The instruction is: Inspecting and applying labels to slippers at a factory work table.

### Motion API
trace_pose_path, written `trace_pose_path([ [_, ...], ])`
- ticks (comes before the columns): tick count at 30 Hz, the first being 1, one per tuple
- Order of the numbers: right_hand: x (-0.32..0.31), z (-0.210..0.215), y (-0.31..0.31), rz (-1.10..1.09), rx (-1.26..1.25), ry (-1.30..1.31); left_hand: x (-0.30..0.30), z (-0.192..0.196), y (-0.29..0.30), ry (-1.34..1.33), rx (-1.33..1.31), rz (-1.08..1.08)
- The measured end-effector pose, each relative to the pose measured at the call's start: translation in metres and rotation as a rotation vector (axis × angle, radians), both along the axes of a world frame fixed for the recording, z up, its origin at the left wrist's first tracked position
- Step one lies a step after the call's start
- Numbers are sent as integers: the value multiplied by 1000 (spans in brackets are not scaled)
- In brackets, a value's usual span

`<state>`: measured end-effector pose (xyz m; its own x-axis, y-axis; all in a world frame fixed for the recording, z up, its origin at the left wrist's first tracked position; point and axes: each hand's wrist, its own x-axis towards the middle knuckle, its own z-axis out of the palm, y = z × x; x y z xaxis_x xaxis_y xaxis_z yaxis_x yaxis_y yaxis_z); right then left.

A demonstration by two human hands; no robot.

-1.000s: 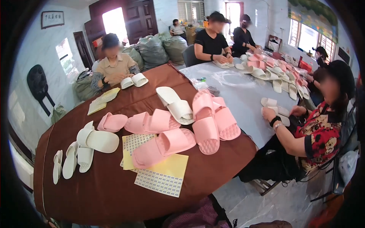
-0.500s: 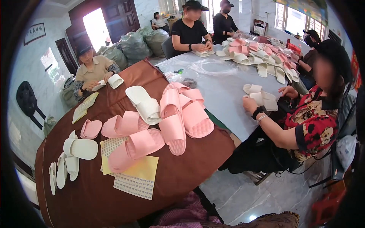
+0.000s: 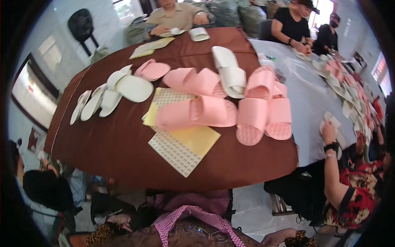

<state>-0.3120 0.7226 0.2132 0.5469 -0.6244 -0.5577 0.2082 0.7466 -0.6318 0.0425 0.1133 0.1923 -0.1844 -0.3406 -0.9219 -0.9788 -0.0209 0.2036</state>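
Note:
Low at the left edge of my lap, beside a leopard-print cuff, my left hand (image 3: 120, 221) is blurred and its fingers cannot be made out. At the lower right my right hand (image 3: 276, 237) hangs by my side, partly cut off by the frame's edge, its fingers unclear. Both are away from the table. Before me on the brown cloth (image 3: 242, 164) lie several pink slippers (image 3: 251, 119), some overlapping, and a white pair (image 3: 230, 74). More white slippers (image 3: 133, 87) lie at the left. Sticker sheets (image 3: 177, 153) with yellow backing lie partly under a pink pair.
A co-worker in beige (image 3: 177, 16) sits across the table with slippers and yellow sheets (image 3: 152, 46). A grey-white table (image 3: 304, 94) adjoins at the right, with a slipper heap (image 3: 349, 90) and other workers. Another person (image 3: 41, 185) sits at the lower left.
My view has swung left and downward, so the table sits further right and my lap and both hands have come into sight. The slippers and sheets before me look unmoved.

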Motion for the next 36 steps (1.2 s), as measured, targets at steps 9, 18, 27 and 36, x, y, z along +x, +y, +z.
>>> trace_pose_path([
  [9, -57, 95, -116, -12, -219, 507, 50, -70, 1, 261, -133, -407],
  [18, -25, 56, -218, 168, -810, 1446, 49, -82, 0, 135, -86, -182],
  [27, -23, 84, -283, 289, -871, 1047, -52, 38, -22, 290, -195, -345],
  [36, -57, 210, -334, 337, -1023, 1256, -147, 210, 0, 917, -267, -654],
])
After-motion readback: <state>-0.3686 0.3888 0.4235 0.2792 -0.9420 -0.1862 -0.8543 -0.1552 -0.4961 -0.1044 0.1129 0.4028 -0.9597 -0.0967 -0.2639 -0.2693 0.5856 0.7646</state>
